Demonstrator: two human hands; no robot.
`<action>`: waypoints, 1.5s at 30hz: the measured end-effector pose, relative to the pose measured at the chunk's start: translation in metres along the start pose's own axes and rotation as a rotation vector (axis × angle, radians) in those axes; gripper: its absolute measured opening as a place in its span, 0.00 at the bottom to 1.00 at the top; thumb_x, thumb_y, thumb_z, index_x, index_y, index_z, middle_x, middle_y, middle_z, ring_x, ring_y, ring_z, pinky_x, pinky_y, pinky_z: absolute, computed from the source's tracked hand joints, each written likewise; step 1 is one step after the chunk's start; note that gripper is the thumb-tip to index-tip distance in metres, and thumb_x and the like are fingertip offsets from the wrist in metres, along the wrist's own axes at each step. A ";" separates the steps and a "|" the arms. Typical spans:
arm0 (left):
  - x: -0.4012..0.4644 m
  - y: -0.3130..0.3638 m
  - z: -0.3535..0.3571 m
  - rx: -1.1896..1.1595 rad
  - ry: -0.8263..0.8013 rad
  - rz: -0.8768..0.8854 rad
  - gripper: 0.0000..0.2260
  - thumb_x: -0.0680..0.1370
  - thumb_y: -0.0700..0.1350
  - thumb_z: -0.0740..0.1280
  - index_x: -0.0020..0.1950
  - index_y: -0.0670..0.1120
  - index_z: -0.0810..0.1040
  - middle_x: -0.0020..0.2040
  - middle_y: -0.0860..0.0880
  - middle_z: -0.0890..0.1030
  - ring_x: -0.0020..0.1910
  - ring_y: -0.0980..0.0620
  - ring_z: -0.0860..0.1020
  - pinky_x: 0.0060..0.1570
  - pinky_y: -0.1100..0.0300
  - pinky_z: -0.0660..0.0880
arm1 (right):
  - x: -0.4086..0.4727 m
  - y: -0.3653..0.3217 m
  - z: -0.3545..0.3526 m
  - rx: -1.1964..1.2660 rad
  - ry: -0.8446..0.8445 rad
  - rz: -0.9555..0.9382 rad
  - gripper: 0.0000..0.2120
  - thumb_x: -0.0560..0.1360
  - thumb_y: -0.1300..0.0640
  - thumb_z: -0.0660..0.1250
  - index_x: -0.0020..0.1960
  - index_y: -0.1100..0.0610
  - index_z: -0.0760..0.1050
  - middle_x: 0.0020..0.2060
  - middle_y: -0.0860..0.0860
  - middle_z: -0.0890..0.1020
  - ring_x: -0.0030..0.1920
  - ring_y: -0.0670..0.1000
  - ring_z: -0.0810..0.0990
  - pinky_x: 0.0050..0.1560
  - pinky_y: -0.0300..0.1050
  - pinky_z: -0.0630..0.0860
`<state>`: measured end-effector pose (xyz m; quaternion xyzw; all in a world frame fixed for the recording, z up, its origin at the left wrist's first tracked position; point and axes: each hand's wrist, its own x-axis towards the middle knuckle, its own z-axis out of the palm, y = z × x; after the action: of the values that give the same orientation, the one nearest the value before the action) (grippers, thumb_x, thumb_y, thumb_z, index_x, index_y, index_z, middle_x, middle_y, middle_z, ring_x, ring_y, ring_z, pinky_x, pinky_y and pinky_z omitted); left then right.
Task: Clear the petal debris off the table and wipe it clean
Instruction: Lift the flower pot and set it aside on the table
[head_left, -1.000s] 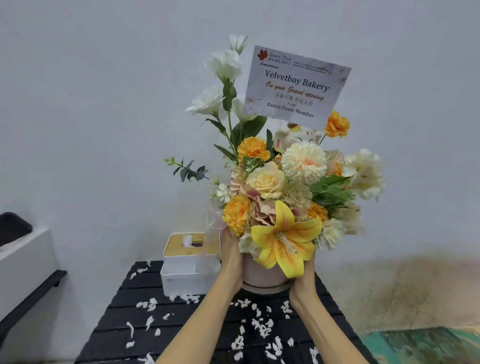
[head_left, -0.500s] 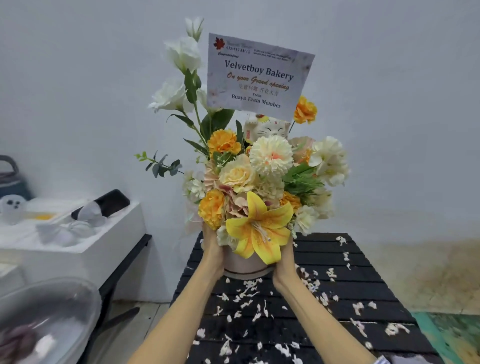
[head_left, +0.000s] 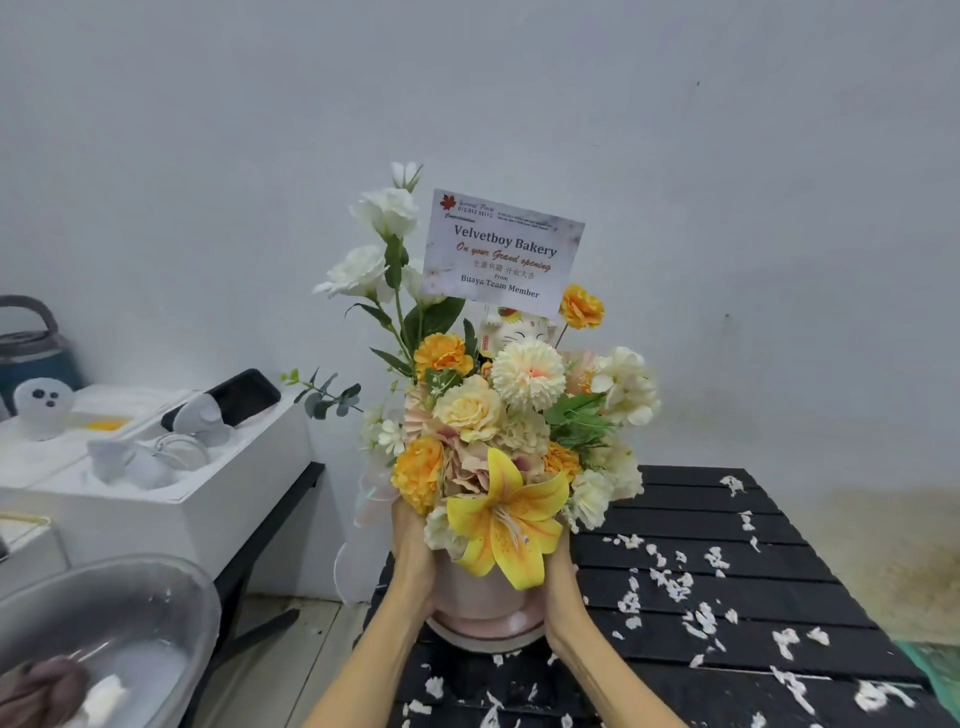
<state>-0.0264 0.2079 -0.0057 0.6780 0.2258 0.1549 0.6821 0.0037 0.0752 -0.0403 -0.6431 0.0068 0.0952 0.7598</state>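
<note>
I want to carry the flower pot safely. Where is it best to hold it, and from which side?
Grip the pink pot low on its round wall, one palm on each side, as the left hand and right hand do now. The flowers and card stand tall and spread wide, so the top is likely fragile and heavy; coming from below the blooms seems safest.

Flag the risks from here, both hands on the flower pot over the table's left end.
1. The flower arrangement is tall and top-heavy; with the left hand and right hand low on the pink pot, it may tip.
2. Moving it could shed more white petals onto the black table.
3. It may snag the white box alongside.
</note>
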 end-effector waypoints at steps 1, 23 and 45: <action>-0.001 0.005 0.001 -0.070 0.004 0.006 0.08 0.81 0.37 0.56 0.55 0.49 0.69 0.58 0.44 0.75 0.59 0.42 0.74 0.59 0.49 0.73 | 0.002 0.003 0.000 0.003 -0.016 -0.011 0.39 0.68 0.27 0.45 0.74 0.44 0.57 0.75 0.48 0.60 0.76 0.50 0.53 0.77 0.56 0.49; -0.005 0.032 -0.002 -0.128 -0.052 0.031 0.43 0.58 0.72 0.58 0.68 0.50 0.70 0.69 0.43 0.71 0.70 0.42 0.67 0.68 0.40 0.65 | 0.008 -0.010 -0.020 0.031 -0.127 -0.173 0.22 0.81 0.48 0.52 0.74 0.49 0.58 0.71 0.49 0.68 0.70 0.49 0.68 0.71 0.57 0.65; -0.006 0.043 -0.030 -0.006 -0.175 -0.288 0.17 0.78 0.56 0.61 0.62 0.48 0.73 0.57 0.44 0.78 0.50 0.41 0.78 0.27 0.45 0.79 | 0.006 0.001 -0.025 -0.048 -0.285 -0.087 0.14 0.80 0.48 0.57 0.65 0.38 0.66 0.66 0.43 0.73 0.66 0.46 0.72 0.68 0.50 0.68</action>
<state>-0.0428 0.2315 0.0387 0.6476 0.2600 -0.0034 0.7162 0.0120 0.0512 -0.0459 -0.6409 -0.1314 0.1529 0.7407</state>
